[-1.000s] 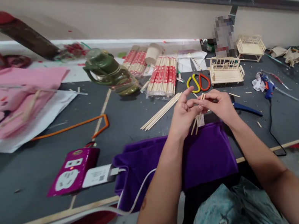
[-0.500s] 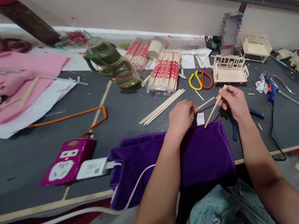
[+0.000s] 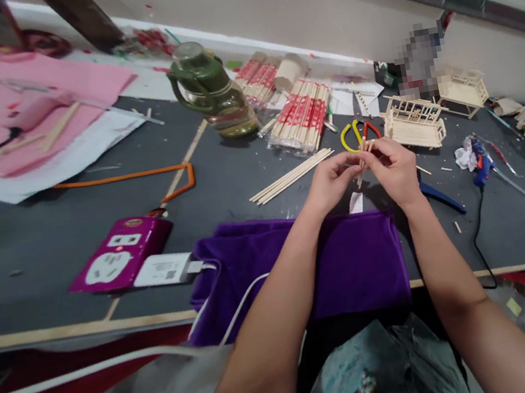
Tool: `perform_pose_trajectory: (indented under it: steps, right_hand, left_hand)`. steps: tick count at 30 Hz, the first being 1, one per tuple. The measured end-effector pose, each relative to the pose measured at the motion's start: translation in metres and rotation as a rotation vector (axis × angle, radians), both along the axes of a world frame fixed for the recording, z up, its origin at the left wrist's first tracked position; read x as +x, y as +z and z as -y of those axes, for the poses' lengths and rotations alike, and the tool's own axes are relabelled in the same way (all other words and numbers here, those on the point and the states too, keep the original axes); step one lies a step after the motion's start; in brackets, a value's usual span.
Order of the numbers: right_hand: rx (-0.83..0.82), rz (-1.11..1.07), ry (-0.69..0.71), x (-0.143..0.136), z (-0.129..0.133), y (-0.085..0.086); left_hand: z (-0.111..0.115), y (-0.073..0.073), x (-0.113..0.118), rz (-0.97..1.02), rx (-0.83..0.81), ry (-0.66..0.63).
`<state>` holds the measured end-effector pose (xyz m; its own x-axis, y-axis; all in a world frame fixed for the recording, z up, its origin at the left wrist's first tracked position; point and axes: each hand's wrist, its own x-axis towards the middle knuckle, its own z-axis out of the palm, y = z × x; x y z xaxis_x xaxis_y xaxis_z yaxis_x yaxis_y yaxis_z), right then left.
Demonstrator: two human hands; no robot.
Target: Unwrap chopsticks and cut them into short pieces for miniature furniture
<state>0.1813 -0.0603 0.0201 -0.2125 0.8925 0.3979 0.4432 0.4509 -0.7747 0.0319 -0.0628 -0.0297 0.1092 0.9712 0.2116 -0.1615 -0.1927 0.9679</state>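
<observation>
My left hand [image 3: 336,182] and my right hand [image 3: 394,168] meet above the far edge of a folded purple cloth [image 3: 355,261]. Both are closed, their fingertips pinching a few short wooden sticks [image 3: 361,178] held upright between them. Fingers cover part of the sticks, so which hand holds which is hard to see. Just behind the hands lie scissors [image 3: 348,139] with yellow and red handles. Left of them rests a row of long thin wooden sticks [image 3: 290,178]. A blue-handled tool [image 3: 441,197], partly hidden by my right wrist, lies beside the cloth.
Wrapped chopstick bundles [image 3: 301,112] and a green-topped jug [image 3: 209,97] stand behind. Two miniature wooden furniture models [image 3: 415,122] sit back right. A blue glue gun [image 3: 482,164] trails its cord rightward. A purple power strip [image 3: 123,253] with a white adapter [image 3: 162,269] lies left.
My hands have come together, and the sticks that were apart, one in each hand, are now gathered upright between the fingertips. The view has shifted slightly.
</observation>
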Motion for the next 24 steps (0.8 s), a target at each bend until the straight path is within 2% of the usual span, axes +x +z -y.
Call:
perform_pose_trajectory:
  steps: [3,11,15,24]
  right_hand:
    - [0.007,0.058,0.008,0.001,-0.004,-0.008]
    - [-0.083,-0.094,0.055,0.006,-0.013,-0.016]
    - [-0.175,-0.15,0.047,0.005,-0.009,-0.014]
    - [-0.16,-0.039,0.015,0.002,-0.009,-0.015]
  left_hand:
    - [-0.004,-0.008,-0.001,-0.071,-0.026,-0.036]
    - [-0.008,-0.022,0.0,-0.259,0.055,0.043]
    - [-0.008,-0.026,0.0,-0.28,0.059,0.03]
    - [-0.016,-0.036,-0.001,-0.251,0.056,0.013]
